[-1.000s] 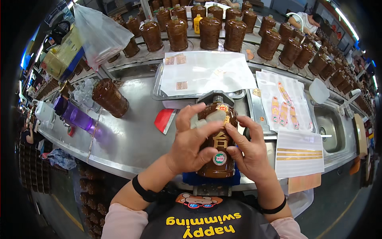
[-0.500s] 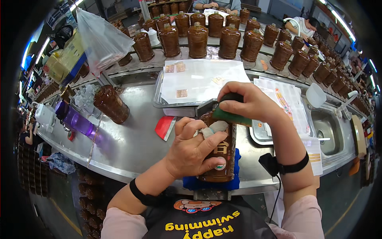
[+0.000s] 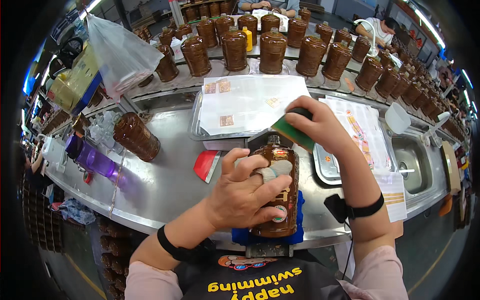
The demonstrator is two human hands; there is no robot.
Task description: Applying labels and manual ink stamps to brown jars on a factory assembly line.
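A brown glazed bottle (image 3: 272, 227) with a short neck lies tilted in front of me, on a blue cloth (image 3: 298, 220) over a stand. My left hand (image 3: 237, 195) rests over its left side with the fingers spread, the thumb on a round white-and-green sticker. One finger wears a pale cloth finger cover (image 3: 274, 171), which touches the bottle's front; two other fingers are raised. My right hand (image 3: 320, 122) grips a green scouring sponge (image 3: 296, 131) with a dark top, just above and right of the bottle's neck, apart from it.
Ahead, a tray (image 3: 197, 131) carries white paper with small gold labels. Rightward are a label sheet (image 3: 345, 120) and a sink (image 3: 414, 165). A red-and-white scraper (image 3: 206, 165), another brown bottle (image 3: 135, 136) and a purple drinking bottle (image 3: 97, 157) lie left. Beyond, several brown bottles line a conveyor (image 3: 195, 74).
My right hand has lifted the sponge off the bottle's neck, up and away, uncovering the neck. My left hand stays on the bottle. The conveyor's bottles have shifted; a yellow bottle now shows among them.
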